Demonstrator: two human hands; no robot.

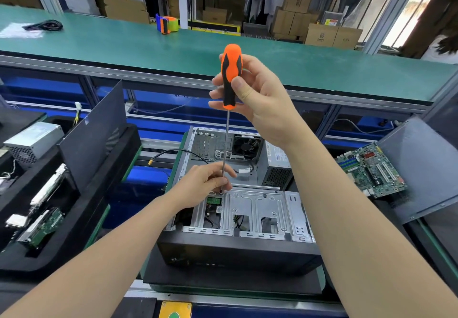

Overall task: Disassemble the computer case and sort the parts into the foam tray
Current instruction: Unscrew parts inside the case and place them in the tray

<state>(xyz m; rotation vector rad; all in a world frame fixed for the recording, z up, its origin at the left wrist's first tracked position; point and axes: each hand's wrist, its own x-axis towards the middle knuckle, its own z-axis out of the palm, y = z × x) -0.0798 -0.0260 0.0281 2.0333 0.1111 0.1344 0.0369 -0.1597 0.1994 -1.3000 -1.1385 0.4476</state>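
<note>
An open computer case [247,208] lies on its side in front of me, its metal drive cage facing up. My right hand [257,94] grips the orange and black handle of a long screwdriver [231,75], held upright. The shaft runs down to a screw at the cage's left rear corner. My left hand [208,179] pinches the shaft just above its tip. The black foam tray [81,208] stands at the left and holds a silver power supply [33,141], a circuit board [42,228] and a black side panel [96,129] standing on edge.
A green motherboard [371,169] lies on a dark panel [426,166] at the right. A black cable with a yellow end [173,153] hangs over the case's left wall. A tape dispenser [167,24] and a bagged cable [44,25] lie on the far green bench.
</note>
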